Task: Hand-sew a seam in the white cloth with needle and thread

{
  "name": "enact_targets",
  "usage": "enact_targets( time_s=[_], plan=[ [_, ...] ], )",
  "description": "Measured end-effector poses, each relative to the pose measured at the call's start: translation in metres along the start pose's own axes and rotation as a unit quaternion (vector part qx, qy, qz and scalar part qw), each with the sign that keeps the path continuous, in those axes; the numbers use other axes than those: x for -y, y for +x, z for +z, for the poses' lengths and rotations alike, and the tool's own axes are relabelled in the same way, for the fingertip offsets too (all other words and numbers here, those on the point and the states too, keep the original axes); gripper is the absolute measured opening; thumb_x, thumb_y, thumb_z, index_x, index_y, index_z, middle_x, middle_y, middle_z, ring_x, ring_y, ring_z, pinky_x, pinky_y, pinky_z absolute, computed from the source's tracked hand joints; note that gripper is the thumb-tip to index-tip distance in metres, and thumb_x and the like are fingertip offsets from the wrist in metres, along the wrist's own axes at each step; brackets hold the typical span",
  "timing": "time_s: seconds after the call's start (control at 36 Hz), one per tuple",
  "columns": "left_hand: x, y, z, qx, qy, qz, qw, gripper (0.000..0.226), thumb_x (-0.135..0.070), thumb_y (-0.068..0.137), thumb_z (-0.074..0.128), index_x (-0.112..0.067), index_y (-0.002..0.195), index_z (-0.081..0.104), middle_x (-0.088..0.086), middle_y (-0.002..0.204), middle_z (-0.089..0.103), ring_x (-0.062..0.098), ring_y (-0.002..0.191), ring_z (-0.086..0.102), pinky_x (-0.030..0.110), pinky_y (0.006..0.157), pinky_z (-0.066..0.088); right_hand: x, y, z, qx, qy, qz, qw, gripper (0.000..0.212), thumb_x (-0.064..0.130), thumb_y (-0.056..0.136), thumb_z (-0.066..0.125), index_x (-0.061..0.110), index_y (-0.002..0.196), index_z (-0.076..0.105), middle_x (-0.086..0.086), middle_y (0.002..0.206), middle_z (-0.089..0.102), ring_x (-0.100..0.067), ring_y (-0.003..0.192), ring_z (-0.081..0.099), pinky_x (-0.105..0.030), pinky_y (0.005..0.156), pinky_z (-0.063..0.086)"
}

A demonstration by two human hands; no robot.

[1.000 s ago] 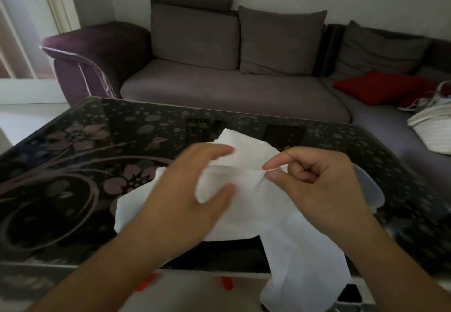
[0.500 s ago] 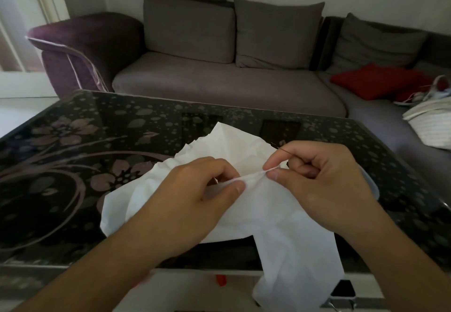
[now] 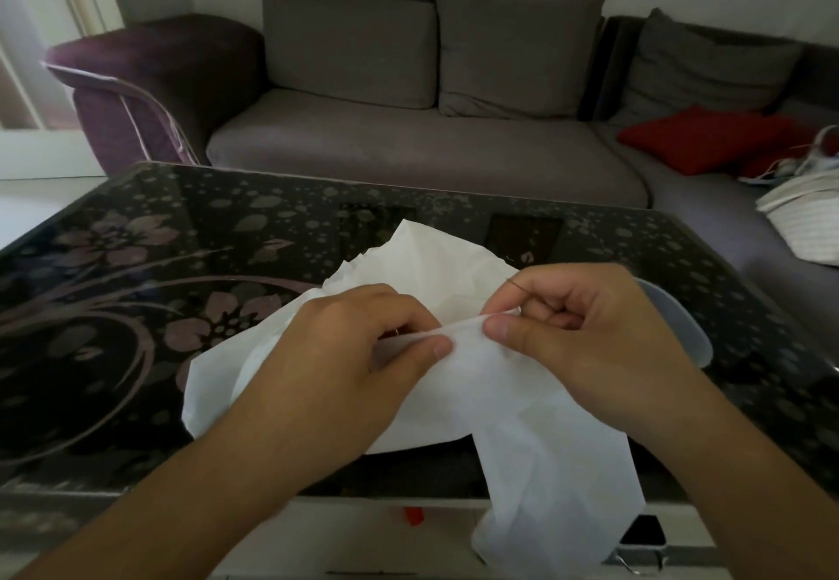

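White cloth (image 3: 454, 261) mid-seam at best: left hand (image 3: 349, 352) is pinching the folded edge, right hand (image 3: 576, 334) is pinching cloth and thread (image 3: 515, 283); no finished stitches showing.

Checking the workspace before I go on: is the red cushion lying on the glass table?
No, the red cushion lies on the grey sofa behind the table, to the right.

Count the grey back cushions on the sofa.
3: one at the left behind the table, one in the middle, one at the right above the red cushion. More may lie outside the frame.
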State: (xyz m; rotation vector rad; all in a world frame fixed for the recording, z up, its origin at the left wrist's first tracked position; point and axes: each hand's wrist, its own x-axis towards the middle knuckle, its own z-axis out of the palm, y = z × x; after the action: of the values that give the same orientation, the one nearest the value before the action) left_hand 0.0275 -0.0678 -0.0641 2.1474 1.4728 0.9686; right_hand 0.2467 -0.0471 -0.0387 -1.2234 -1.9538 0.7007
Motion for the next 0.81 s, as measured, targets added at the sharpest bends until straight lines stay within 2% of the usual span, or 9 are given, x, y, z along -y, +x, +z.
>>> enact_targets(
  time_s=[0.14,0.22,0.33,0.39,0.44,0.5,0.61,0.69,0.81],
  plan=[
    [0.011,-0.002,-0.012,0.013,-0.006,-0.023,1.000,0.015,-0.054,0.087,0.059,-0.044,0.082,0.070,-0.034,0.093,0.067,-0.008,0.097,0.061,0.005,0.072,0.040,-0.005,0.000,-0.006,-0.044,0.019,0.017,0.999,0.014,0.020,0.087,0.077,0.031,0.079,0.079,0.002,0.050,0.047,-0.009,0.048,0.041,-0.022,0.055,0.044],
    [0.019,-0.003,-0.020,0.011,0.012,-0.045,0.999,0.013,-0.052,0.088,0.062,-0.043,0.082,0.070,-0.037,0.093,0.065,-0.011,0.094,0.060,0.008,0.071,0.039,-0.009,0.000,-0.012,-0.085,0.021,0.041,0.995,0.015,0.019,0.089,0.077,0.031,0.079,0.078,-0.007,0.054,0.054,-0.013,0.050,0.044,-0.030,0.059,0.046],
    [0.026,-0.003,-0.028,-0.027,0.021,-0.067,0.997,0.012,-0.052,0.083,0.068,-0.041,0.083,0.073,-0.027,0.085,0.069,-0.006,0.088,0.062,0.017,0.074,0.047,-0.019,0.001,-0.017,-0.149,0.005,0.078,0.986,0.021,0.018,0.089,0.076,0.035,0.078,0.077,-0.002,0.055,0.059,-0.022,0.052,0.048,-0.030,0.062,0.047],
    [0.028,-0.003,-0.031,-0.052,0.023,-0.074,0.996,0.012,-0.050,0.081,0.070,-0.040,0.084,0.075,-0.023,0.083,0.071,0.000,0.083,0.064,0.020,0.076,0.050,-0.022,0.002,-0.017,-0.171,-0.003,0.093,0.981,0.022,0.018,0.089,0.077,0.036,0.077,0.077,-0.004,0.060,0.064,-0.030,0.062,0.056,-0.029,0.064,0.049],
    [0.028,-0.004,-0.033,-0.078,0.022,-0.076,0.994,0.008,-0.046,0.081,0.075,-0.038,0.083,0.075,-0.020,0.083,0.071,0.004,0.080,0.065,0.023,0.076,0.052,-0.022,0.003,-0.015,-0.186,-0.004,0.100,0.977,0.019,0.019,0.089,0.078,0.033,0.076,0.077,-0.003,0.063,0.067,-0.029,0.067,0.062,-0.027,0.063,0.049],
    [0.029,-0.005,-0.035,-0.101,0.030,-0.062,0.992,0.006,-0.042,0.081,0.078,-0.037,0.084,0.076,-0.020,0.085,0.071,0.005,0.080,0.065,0.023,0.076,0.051,-0.021,0.004,-0.011,-0.194,-0.006,0.100,0.976,0.017,0.019,0.088,0.078,0.031,0.076,0.078,0.001,0.063,0.068,-0.028,0.067,0.062,-0.030,0.064,0.052],
    [0.036,-0.011,-0.044,-0.147,0.056,0.025,0.987,0.014,-0.038,0.082,0.078,-0.027,0.090,0.081,-0.015,0.090,0.073,0.005,0.082,0.068,0.021,0.078,0.053,-0.019,0.002,-0.008,-0.209,0.011,0.075,0.975,0.015,0.016,0.087,0.079,0.029,0.080,0.080,0.009,0.050,0.056,-0.012,0.049,0.046,-0.026,0.062,0.043],
    [0.040,-0.017,-0.051,-0.183,0.050,0.103,0.977,0.015,-0.022,0.083,0.083,-0.019,0.097,0.083,-0.008,0.095,0.073,0.009,0.086,0.070,0.015,0.084,0.052,-0.017,-0.001,-0.006,-0.236,0.039,0.059,0.969,0.018,0.014,0.086,0.079,0.032,0.083,0.082,0.005,0.069,0.074,-0.021,0.067,0.066,-0.030,0.070,0.055],
    [0.046,-0.018,-0.057,-0.205,0.046,0.119,0.970,0.017,-0.019,0.081,0.084,-0.019,0.097,0.083,-0.008,0.095,0.072,0.009,0.087,0.068,0.008,0.084,0.048,-0.015,0.001,-0.003,-0.252,0.077,0.052,0.963,0.019,0.011,0.085,0.078,0.030,0.086,0.082,0.006,0.076,0.077,-0.009,0.071,0.069,-0.019,0.070,0.056]
  ],
)
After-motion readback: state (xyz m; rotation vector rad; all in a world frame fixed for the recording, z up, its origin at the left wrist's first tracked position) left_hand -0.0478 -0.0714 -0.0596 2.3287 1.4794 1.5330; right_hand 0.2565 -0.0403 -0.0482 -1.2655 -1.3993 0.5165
